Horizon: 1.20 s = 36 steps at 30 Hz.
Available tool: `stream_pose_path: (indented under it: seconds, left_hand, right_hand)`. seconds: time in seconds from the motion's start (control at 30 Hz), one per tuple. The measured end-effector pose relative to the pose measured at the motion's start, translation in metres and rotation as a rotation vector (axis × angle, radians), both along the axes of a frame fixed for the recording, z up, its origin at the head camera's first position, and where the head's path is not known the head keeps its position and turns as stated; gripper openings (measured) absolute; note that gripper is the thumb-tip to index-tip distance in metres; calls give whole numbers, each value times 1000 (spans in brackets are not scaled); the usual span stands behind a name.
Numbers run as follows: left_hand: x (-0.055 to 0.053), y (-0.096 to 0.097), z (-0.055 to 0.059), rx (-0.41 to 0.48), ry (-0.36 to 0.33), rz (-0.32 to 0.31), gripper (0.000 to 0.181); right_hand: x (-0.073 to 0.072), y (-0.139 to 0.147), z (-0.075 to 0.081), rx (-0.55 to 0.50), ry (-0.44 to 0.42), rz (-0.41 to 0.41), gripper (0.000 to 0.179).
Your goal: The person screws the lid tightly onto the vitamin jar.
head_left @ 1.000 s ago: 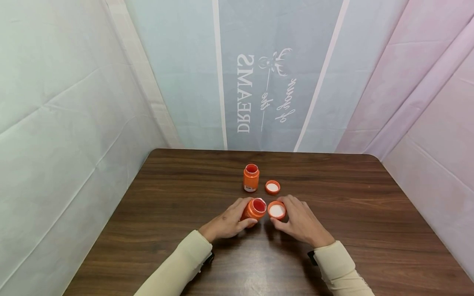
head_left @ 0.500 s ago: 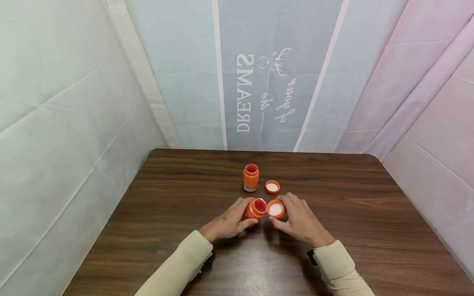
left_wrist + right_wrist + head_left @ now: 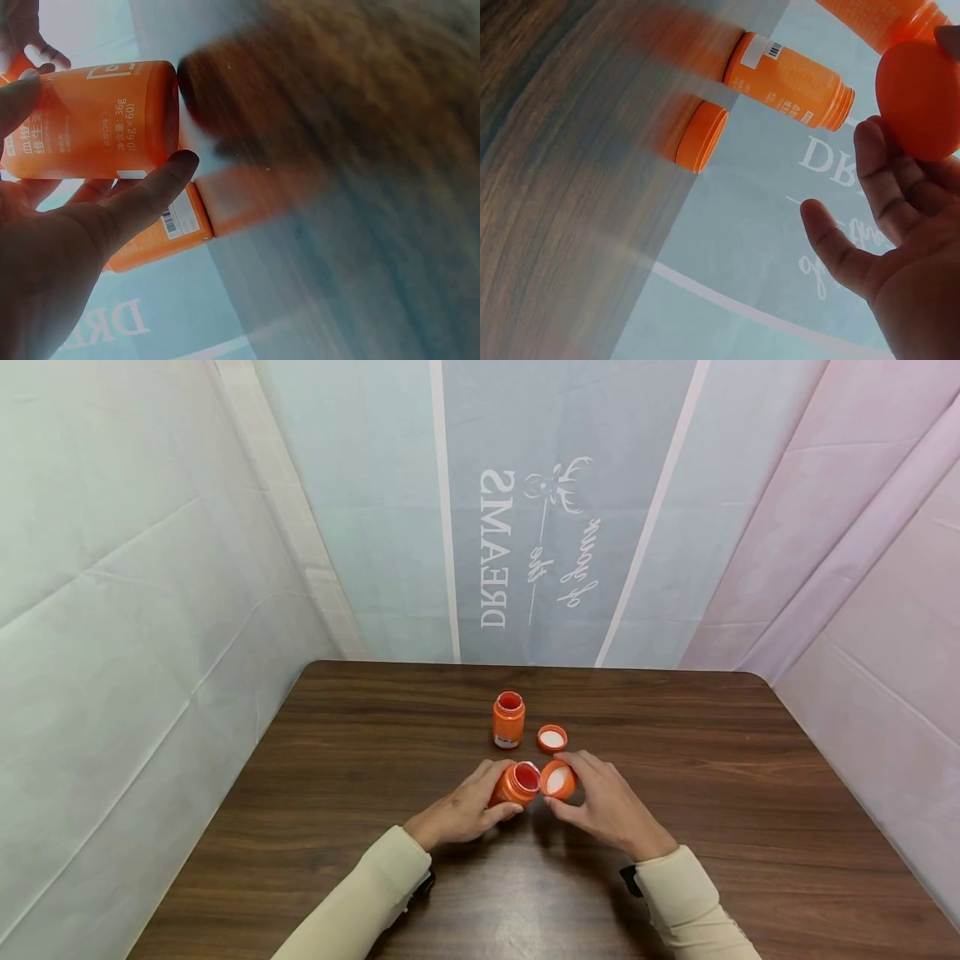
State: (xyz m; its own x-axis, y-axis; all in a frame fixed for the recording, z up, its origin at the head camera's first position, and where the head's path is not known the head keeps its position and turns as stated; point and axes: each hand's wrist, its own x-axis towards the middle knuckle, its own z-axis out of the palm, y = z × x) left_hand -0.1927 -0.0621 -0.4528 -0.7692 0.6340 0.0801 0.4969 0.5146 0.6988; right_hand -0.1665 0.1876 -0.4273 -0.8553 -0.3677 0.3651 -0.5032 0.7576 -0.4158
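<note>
My left hand (image 3: 465, 806) grips an orange bottle (image 3: 97, 120) with printed white lettering, its uncapped mouth tipped toward the right in the head view. Between thumb and fingers, my right hand (image 3: 611, 802) holds an orange screw cap (image 3: 558, 780), its white inner side turned toward the bottle mouth. Cap edge and bottle rim meet closely in the head view. From the right wrist, the cap's plain orange top (image 3: 919, 101) shows. Just beyond the hands, a second orange bottle (image 3: 508, 721) stands upright without its cap, and a second cap (image 3: 552, 739) lies beside it, white inside up.
A dark wood-grain table (image 3: 360, 743) carries everything. Behind it hangs a pale blue-grey cloth (image 3: 547, 568) with white lettering, and white cloth walls (image 3: 150, 568) close in the sides.
My right hand has moved the cap slightly left to the bottle's rim and tilted it more toward the mouth. The left hand and the standing bottle stay nearly still.
</note>
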Motion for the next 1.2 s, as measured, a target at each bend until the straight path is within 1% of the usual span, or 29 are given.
stream_pose_path:
  seconds: [0.13, 0.3, 0.4, 0.57, 0.83, 1.0, 1.2]
  left_hand:
    - [0, 0, 1, -5, 3, -3, 55]
    - [-1, 0, 1, -2, 6, -10, 54]
    - [-1, 1, 0, 11, 7, -19, 53]
    - [0, 2, -1, 24, 3, -24, 53]
    - [0, 2, -2, 27, 3, -23, 53]
    - [0, 2, -2, 28, -12, -23, 54]
    - [-1, 3, 0, 17, -3, -32, 54]
  right_hand:
    - [-1, 0, 2, -47, 1, 30, 59]
    - [-2, 0, 2, -101, 3, 71, 59]
    - [-2, 0, 2, -108, 10, 81, 59]
    - [0, 0, 2, -111, 20, 77, 59]
    - [1, -1, 2, -112, -7, 83, 60]
    - [-1, -3, 3, -130, -2, 122, 59]
    - [-2, -5, 5, -165, -20, 161, 58]
